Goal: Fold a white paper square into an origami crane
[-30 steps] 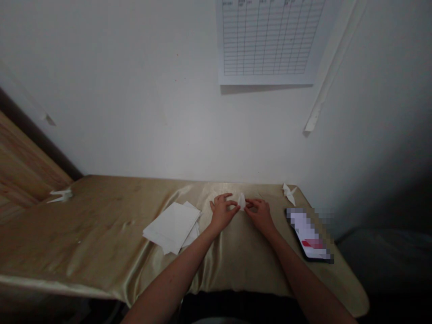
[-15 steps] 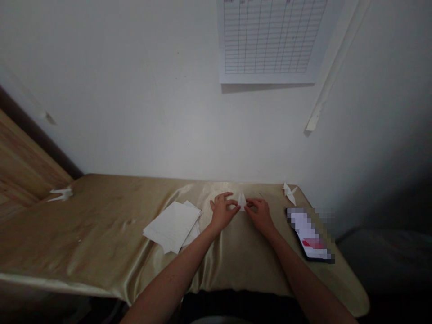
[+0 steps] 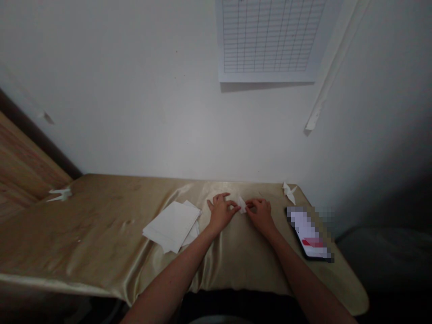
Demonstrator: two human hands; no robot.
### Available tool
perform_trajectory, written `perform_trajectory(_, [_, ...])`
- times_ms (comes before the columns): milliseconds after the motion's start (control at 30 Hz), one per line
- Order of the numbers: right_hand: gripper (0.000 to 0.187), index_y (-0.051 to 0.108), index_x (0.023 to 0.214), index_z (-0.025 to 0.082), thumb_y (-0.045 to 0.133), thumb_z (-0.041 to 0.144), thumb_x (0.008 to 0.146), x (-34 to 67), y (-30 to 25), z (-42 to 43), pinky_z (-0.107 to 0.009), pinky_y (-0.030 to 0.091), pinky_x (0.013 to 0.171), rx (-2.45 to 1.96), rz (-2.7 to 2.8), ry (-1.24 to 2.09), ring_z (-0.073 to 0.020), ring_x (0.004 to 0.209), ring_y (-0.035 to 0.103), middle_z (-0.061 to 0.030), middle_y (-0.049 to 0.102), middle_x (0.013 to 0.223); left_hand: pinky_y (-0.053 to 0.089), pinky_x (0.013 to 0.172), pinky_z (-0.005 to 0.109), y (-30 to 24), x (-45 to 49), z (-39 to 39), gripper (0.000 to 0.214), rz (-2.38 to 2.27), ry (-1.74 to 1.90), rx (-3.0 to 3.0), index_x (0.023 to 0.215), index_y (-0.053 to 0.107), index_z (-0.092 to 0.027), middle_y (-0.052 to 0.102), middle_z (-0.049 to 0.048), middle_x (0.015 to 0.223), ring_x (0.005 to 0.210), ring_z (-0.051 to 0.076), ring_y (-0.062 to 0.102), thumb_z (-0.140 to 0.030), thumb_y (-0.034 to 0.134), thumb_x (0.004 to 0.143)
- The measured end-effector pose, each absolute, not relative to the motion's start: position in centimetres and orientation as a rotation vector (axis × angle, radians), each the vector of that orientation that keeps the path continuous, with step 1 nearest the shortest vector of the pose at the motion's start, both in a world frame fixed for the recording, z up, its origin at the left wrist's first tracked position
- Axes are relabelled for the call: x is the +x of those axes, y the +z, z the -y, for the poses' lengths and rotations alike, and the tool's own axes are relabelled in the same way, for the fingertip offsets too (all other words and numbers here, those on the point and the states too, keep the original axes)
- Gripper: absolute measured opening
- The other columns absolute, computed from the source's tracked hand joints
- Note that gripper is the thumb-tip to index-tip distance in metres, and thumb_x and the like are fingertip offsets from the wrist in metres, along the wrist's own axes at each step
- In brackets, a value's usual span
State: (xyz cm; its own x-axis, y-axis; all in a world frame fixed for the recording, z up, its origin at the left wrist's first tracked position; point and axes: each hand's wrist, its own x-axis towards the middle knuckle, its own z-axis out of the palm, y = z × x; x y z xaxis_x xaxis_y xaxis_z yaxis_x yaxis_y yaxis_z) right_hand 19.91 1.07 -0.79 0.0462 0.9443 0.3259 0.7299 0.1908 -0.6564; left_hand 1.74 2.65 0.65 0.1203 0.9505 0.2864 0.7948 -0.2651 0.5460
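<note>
A small folded piece of white paper [image 3: 241,204] is held between my two hands above the cloth. My left hand [image 3: 222,212] pinches its left side between thumb and index finger, with the other fingers spread behind. On the right edge of the paper, the thumb and index finger of my right hand [image 3: 260,214] are pressed together. The fine folds are too small to make out. Left of my left forearm lies a stack of white paper sheets [image 3: 172,225], its lower sheets askew.
A folded paper crane [image 3: 289,193] lies at the back right of the cloth-covered table [image 3: 84,234]. In front of it rests a phone [image 3: 308,236], partly pixelated. Another white folded paper figure [image 3: 61,194] sits at far left. A printed grid sheet [image 3: 270,40] hangs on the wall.
The folded paper has tilted, its top leaning left where it stood upright. Both hands stay in nearly the same place.
</note>
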Motion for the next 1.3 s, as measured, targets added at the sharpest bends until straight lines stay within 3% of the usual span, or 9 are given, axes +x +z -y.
perform_trajectory(100, [0.021,0.074,0.102,0.027,0.061,0.028,0.085,20.18,-0.72,-1.12,-0.05,0.028,0.104,-1.607,1.767,0.382,-0.0291,0.11,0.052,-0.0046,0.075,0.095,0.018,0.113,0.066,0.72,1.3,-2.88,0.02,-1.748,0.927,2.159,0.103,0.075,-0.037,0.057,0.0023,0.138,0.132,0.031,0.042,-0.041,0.075,0.083])
perform_trajectory(300, [0.025,0.075,0.106,0.029,0.058,0.027,0.088,20.48,-0.46,-1.07,-0.046,0.028,0.103,-1.655,1.839,0.381,-0.027,0.111,0.05,-0.0049,0.074,0.104,0.019,0.114,0.063,0.85,1.11,-2.95,0.023,-1.773,0.919,2.195,0.106,0.073,-0.038,0.057,0.0016,0.137,0.131,0.029,0.043,-0.042,0.074,0.084])
perform_trajectory(733, [0.028,0.07,0.112,0.025,0.053,0.023,0.089,19.84,-0.32,-0.6,-0.046,0.028,0.103,-1.635,1.925,0.207,-0.0265,0.111,0.05,-0.0055,0.071,0.111,0.014,0.114,0.068,0.32,1.24,-3.28,0.006,-1.819,0.903,2.151,0.087,0.077,-0.031,0.058,0.0026,0.136,0.133,0.03,0.042,-0.035,0.077,0.082])
perform_trajectory(900, [0.021,0.075,0.092,0.027,0.055,0.021,0.087,19.92,-0.12,-0.54,-0.049,0.024,0.108,-1.578,1.954,0.193,-0.0262,0.113,0.049,-0.0049,0.07,0.106,0.014,0.114,0.069,0.34,1.32,-3.33,0.008,-1.832,0.868,2.139,0.087,0.076,-0.031,0.057,0.0029,0.138,0.134,0.03,0.042,-0.037,0.076,0.082])
perform_trajectory(1067, [0.014,0.077,0.086,0.029,0.063,0.028,0.084,19.77,-0.12,-0.53,-0.058,0.012,0.114,-1.572,1.93,0.18,-0.0266,0.114,0.049,-0.0034,0.07,0.103,0.015,0.115,0.067,0.44,1.29,-3.29,0.013,-1.844,0.852,2.125,0.093,0.076,-0.031,0.057,0.0042,0.138,0.134,0.03,0.042,-0.038,0.076,0.082])
perform_trajectory(1300, [0.016,0.078,0.086,0.029,0.063,0.036,0.089,19.84,-0.27,-0.69,-0.06,0.016,0.112,-1.606,1.948,0.148,-0.0269,0.114,0.05,-0.004,0.071,0.103,0.016,0.115,0.067,0.25,1.48,-3.27,0.006,-1.83,0.901,2.125,0.087,0.078,-0.032,0.058,0.0031,0.137,0.133,0.03,0.043,-0.035,0.076,0.082])
